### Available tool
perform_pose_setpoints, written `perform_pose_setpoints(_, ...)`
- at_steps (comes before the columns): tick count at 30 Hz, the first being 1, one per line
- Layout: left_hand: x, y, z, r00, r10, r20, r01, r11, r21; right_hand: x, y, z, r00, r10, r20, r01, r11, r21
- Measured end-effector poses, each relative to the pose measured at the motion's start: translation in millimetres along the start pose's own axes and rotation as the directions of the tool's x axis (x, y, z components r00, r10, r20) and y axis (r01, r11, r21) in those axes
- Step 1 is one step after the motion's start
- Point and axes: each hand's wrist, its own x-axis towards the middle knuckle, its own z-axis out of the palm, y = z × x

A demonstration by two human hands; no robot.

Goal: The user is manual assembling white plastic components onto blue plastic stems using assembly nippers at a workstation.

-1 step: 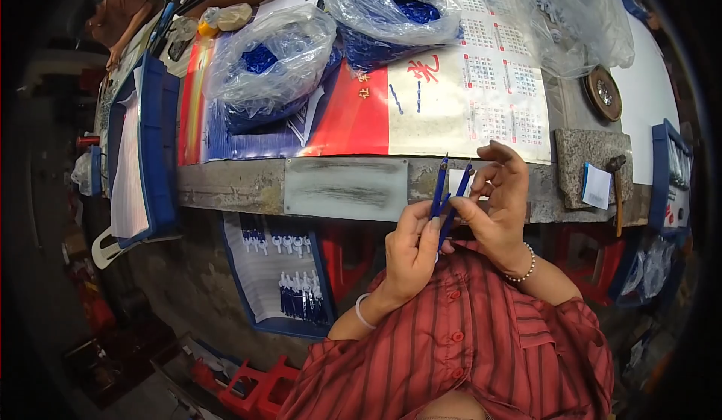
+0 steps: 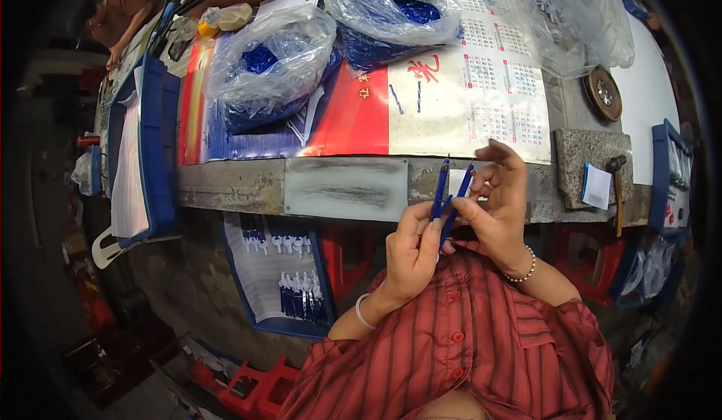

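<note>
A: Since the blue compass-like tool (image 2: 439,196) is held up off any surface, where exactly is it; and how does each grip stand?

B: It is between the person's hands, before the striped shirt (image 2: 410,333), pointed tips facing toward the worktop (image 2: 229,187); the left grip (image 2: 412,256) is clamped on its near end; the right grip (image 2: 498,213) has its thumb against one leg, fingers curled loosely, though whether it pinches anything cannot be told.

A: Which step does that suggest?

B: Probably setting or checking the two legs, which stand slightly apart; that is only a judgement.

A: What would the next move call for?

B: Likely a steady left grip and light right-thumb pressure; fingers best stay clear of the tips.
</note>
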Motion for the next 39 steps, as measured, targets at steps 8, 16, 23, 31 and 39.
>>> perform_pose_setpoints(8, -1.5, 0.8, 5.8, 0.999, 0.028, -0.025, -0.028, 0.999, 0.025, -14.8, 11.1, -4.3, 0.997, 0.023, -0.073, -0.011, 0.987, 0.16)
perform_pose_setpoints(16, -4.9, 2.8, 8.2, 0.999, 0.02, 0.045, -0.029, 0.979, 0.204, -10.4, -5.7, -10.8, 0.993, -0.118, 0.015, 0.119, 0.971, -0.206)
perform_pose_setpoints(23, -5.5, 0.1, 7.8, 0.999, -0.01, 0.034, 0.004, 0.985, 0.172, -8.8, -18.3, -11.5, 0.984, 0.14, 0.113, -0.138, 0.99, -0.027)
perform_pose_setpoints(31, 2.7, 3.7, 8.6, 0.999, -0.033, 0.041, 0.027, 0.989, 0.148, -3.2, -13.6, -12.5, 0.975, 0.184, 0.127, -0.198, 0.974, 0.108)
perform_pose_setpoints(39, 21.6, 9.6, 7.1, 0.996, -0.084, 0.023, 0.083, 0.996, 0.041, 8.7, -13.7, -25.6, 0.985, 0.134, -0.107, -0.105, 0.966, 0.238)
